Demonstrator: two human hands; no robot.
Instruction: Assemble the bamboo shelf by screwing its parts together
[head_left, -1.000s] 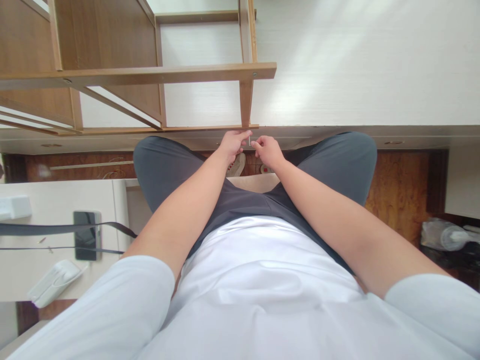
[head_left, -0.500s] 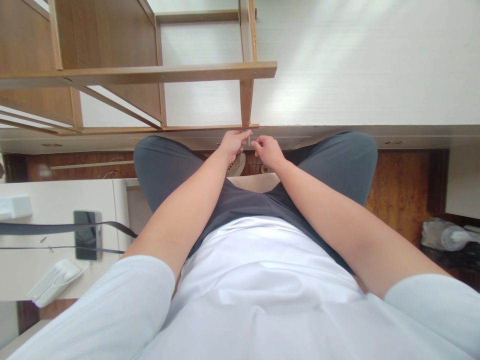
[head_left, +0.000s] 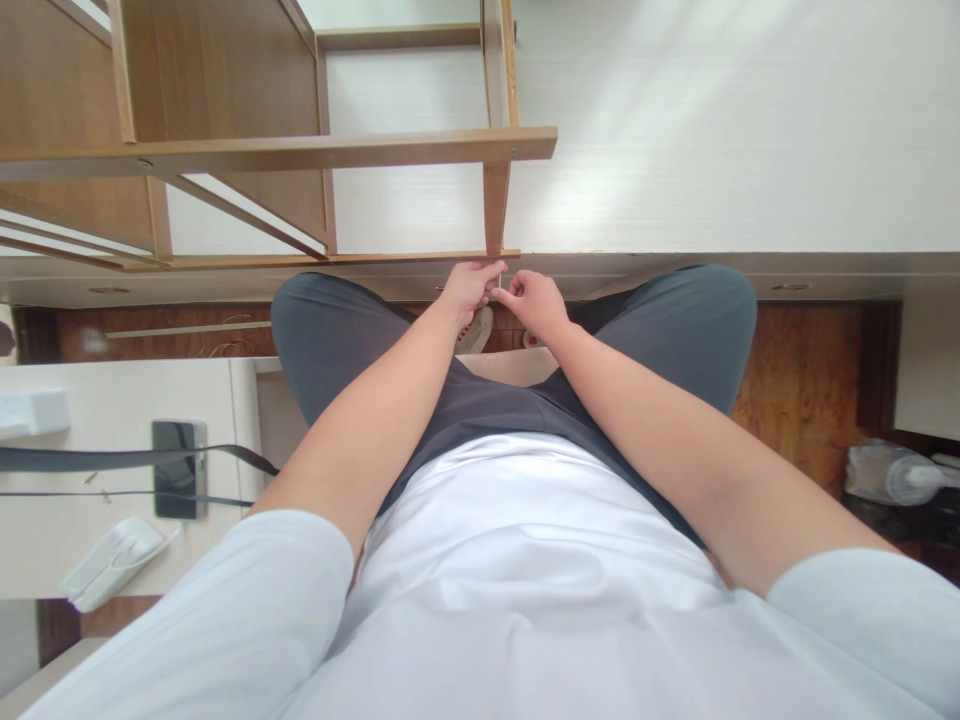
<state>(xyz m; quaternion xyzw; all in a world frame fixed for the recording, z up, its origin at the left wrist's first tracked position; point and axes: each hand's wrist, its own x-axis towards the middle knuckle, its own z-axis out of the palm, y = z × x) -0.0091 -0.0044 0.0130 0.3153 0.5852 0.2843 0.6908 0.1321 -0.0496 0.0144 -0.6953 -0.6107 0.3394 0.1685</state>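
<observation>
The white desk (head_left: 712, 150) fills the far half of the view, its near edge running across just beyond the seated person's knees, and on its left part stands a wooden shelf frame (head_left: 315, 150) of thin brown boards, with one upright post coming down to the base strip at the desk's edge. To the near left a lower white side table (head_left: 112, 420) carries a dark phone (head_left: 177, 468), a black strap (head_left: 112, 458) and a white device (head_left: 112, 560); on the floor at the far right lies a clear plastic bottle (head_left: 892, 475). Both hands meet at the foot of that post. The left hand (head_left: 466, 290) rests its fingertips against the frame's base strip, fingers drawn together rather than spread. The right hand (head_left: 534, 300) is curled, thumb and forefinger pinching a small pale metal pin (head_left: 499, 287), perhaps a screw or key, though it is too small to tell. Over the last second the right hand has closed the small gap and now touches the left, so the pin sits right under the post; the work reads as fine fitting at that joint, barely advanced.
</observation>
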